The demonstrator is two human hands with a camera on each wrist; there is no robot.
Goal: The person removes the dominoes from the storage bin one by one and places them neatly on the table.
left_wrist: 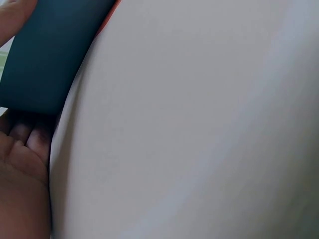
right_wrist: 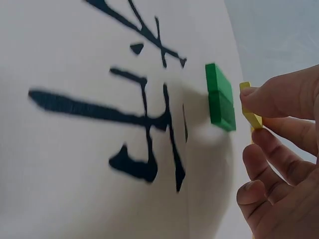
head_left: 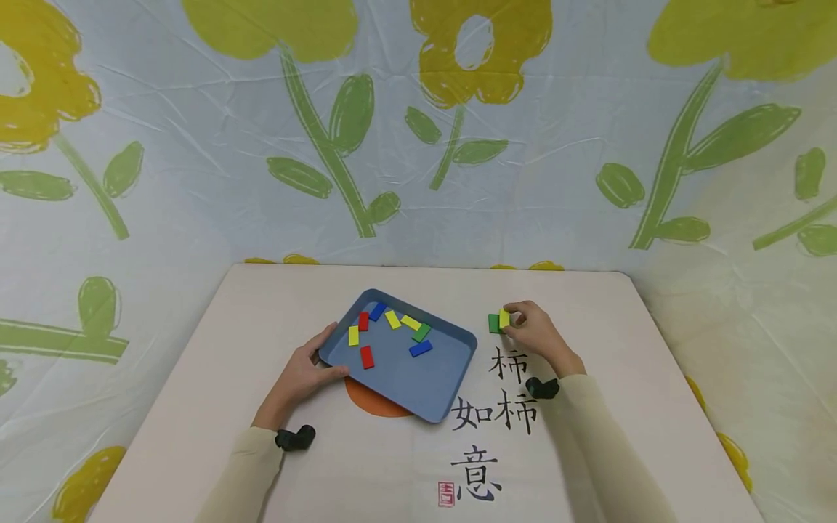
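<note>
Between thumb and fingertips, my right hand (head_left: 535, 330) pinches a small yellow block (right_wrist: 250, 110). Right beside that block, two green blocks (right_wrist: 220, 97) sit against each other on the table; the head view shows the green (head_left: 493, 323) partly covered by the yellow one. My left hand (head_left: 304, 378) grips the left corner of a blue tray (head_left: 405, 381), thumb at the rim and other fingers tucked under its edge in the left wrist view. Lying in the tray are red blocks (head_left: 367, 357), blue blocks (head_left: 421, 349), yellow blocks (head_left: 392, 319) and one green block (head_left: 421, 333).
The pale table mat (head_left: 366, 465) carries black brush characters (head_left: 476, 476) below the right hand and a red seal mark (head_left: 446, 495). An orange printed shape (head_left: 375, 402) shows from beneath the tray. A flowered cloth (head_left: 523, 196) hangs behind the table's far edge.
</note>
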